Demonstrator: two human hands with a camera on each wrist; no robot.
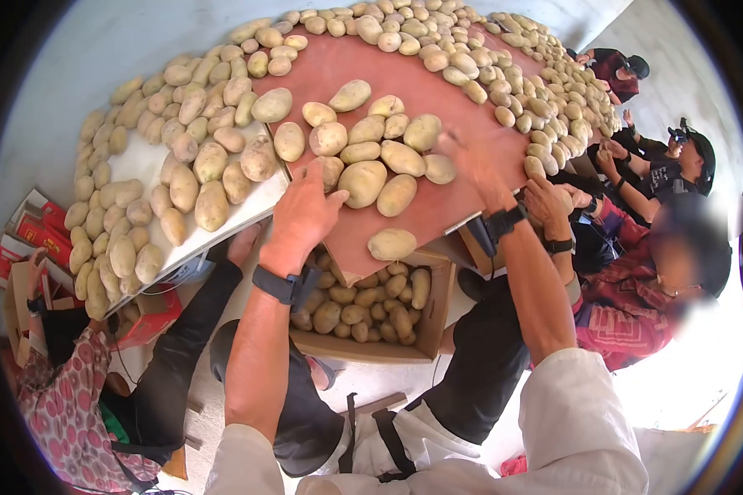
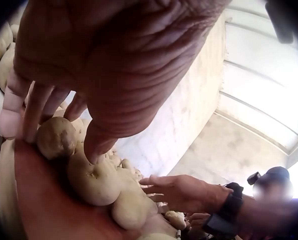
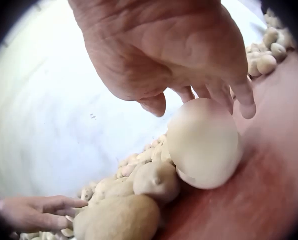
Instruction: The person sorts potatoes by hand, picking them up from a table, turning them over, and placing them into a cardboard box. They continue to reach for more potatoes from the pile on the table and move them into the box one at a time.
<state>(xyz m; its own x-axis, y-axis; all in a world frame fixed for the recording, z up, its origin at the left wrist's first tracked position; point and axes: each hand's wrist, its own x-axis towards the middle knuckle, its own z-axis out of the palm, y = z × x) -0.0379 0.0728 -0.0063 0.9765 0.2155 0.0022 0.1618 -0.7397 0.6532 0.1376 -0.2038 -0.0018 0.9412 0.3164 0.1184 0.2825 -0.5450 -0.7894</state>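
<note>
A cluster of potatoes (image 1: 361, 183) lies on the red board (image 1: 347, 66), with my two hands at either side. My left hand (image 1: 301, 210) is at the cluster's left edge. In the left wrist view its fingers reach down beside a smaller potato (image 2: 56, 138), and the thumb tip overlaps a larger potato (image 2: 91, 175). My right hand (image 1: 477, 165), blurred in the head view, is at the right edge. Its fingers are extended in the right wrist view, reaching down over a pale potato (image 3: 204, 145). One potato (image 1: 392, 244) lies apart near the board's front corner.
Below the board's front corner stands a cardboard box (image 1: 433, 330) holding many potatoes. More potatoes (image 1: 194, 107) cover a white board (image 1: 149, 157) at left and line the back edge. Other people sit at right, one with a hand (image 1: 546, 202) near my right forearm; another is at lower left.
</note>
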